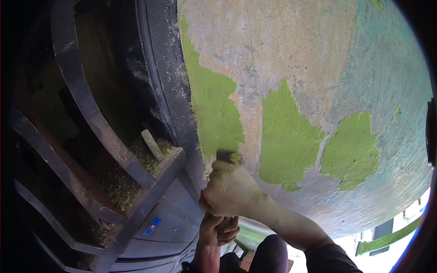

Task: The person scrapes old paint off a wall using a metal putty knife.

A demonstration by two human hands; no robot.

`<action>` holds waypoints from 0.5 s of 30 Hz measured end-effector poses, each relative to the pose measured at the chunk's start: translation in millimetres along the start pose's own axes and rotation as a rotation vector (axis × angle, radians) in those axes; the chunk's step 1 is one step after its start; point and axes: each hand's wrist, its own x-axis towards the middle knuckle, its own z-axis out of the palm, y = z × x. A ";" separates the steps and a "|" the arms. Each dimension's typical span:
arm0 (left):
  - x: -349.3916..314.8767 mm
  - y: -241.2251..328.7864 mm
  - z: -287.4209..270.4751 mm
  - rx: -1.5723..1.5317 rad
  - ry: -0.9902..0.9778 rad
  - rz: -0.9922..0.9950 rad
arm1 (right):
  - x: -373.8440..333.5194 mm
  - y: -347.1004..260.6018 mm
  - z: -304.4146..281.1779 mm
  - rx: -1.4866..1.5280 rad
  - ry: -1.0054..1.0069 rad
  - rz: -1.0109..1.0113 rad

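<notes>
My right hand point(230, 189) is closed around a scraper whose dark, flat blade point(224, 155) shows above the knuckles. That blade lies against the wall point(291, 41) at the lower end of a strip of green paint point(214, 109); a small green flake sits by its edge. Directly below, my left hand point(219, 230) has its fingers curled in line with the same tool, touching or nearly touching the right hand. Both fists hide the handle. Two more patches of green paint, a wide one point(289, 141) and a smaller one point(350, 152), stand to the right amid bare, scraped plaster.
Left of the wall runs a dark metal frame point(166, 59) with curved bars point(86, 95). Paint chips point(120, 189) and a pale stick-like piece point(151, 144) lie on the ledge behind them. Below is a grey metal panel point(170, 227) with a blue sticker point(152, 226).
</notes>
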 end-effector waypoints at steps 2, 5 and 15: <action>-5.4 -9.9 -13.9 -0.024 -0.010 -0.021 | -8.3 -4.9 10.0 -0.011 -0.052 0.020; -18.2 -31.1 -10.1 -0.176 0.036 -0.068 | -18.3 -9.4 16.6 0.004 -0.092 -0.016; -4.0 9.0 27.5 -0.051 0.061 -0.047 | 7.6 -4.5 -29.4 -0.194 -0.132 -0.128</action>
